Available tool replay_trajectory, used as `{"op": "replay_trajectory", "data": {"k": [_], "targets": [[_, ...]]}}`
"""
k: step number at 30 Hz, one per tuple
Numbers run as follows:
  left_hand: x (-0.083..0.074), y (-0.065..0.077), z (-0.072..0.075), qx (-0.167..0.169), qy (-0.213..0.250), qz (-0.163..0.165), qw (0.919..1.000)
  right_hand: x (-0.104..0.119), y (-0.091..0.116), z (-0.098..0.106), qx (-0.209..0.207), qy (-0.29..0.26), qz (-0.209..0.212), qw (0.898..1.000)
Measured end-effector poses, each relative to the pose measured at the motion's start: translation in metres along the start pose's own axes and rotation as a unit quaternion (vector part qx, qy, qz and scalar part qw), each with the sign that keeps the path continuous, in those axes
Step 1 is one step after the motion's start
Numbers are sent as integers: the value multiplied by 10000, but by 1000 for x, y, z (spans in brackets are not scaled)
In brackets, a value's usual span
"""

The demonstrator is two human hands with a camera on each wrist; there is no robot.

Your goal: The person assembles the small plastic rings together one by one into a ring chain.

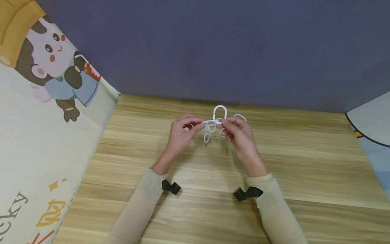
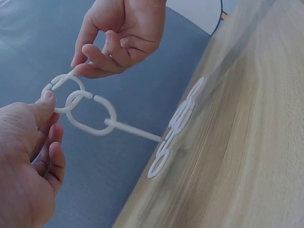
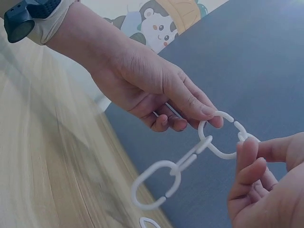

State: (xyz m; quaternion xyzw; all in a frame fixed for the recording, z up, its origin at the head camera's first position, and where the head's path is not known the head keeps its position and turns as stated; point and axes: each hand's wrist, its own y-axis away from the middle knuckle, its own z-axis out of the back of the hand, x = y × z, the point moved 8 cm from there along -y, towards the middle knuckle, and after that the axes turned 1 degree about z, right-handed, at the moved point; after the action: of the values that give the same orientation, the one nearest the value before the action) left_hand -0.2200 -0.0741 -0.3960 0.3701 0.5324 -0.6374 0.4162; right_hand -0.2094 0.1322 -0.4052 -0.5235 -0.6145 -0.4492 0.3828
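Note:
In the head view, my left hand (image 1: 180,133) and right hand (image 1: 243,139) meet over the table, holding white plastic chain links. Left thumb and fingers pinch an oval link (image 3: 218,152) with a small gap in its side. My right hand (image 3: 273,185) pinches another white link (image 3: 243,137) right at that gap; its fingers partly hide it. From the left hand's link hangs a joined chain, including one gapped link (image 2: 114,114) and another seen edge-on (image 2: 135,129). The chain's lower links (image 2: 164,159) lie on the table.
The wood-grain table (image 1: 195,210) ends at a dark blue-grey panel (image 1: 213,51) behind the hands. A white board with cartoon pictures (image 1: 18,118) stands on the left, and another pale panel (image 1: 371,118) on the right. Both wrists carry small black cameras (image 1: 174,187).

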Motion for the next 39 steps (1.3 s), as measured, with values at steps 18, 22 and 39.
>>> {"op": "replay_trajectory", "data": {"k": [18,22,39], "targets": [[4,4,-17,1152,-498,83,9921,0,-1,-1,-37,-27,174,9998],[1,8,-19,1317,-524,-73,9899,-2,3,-3,-61,103,181,9998],[5,7,-16,16,390,832,9958,-6,1,-9,169,451,19,9988]]}}
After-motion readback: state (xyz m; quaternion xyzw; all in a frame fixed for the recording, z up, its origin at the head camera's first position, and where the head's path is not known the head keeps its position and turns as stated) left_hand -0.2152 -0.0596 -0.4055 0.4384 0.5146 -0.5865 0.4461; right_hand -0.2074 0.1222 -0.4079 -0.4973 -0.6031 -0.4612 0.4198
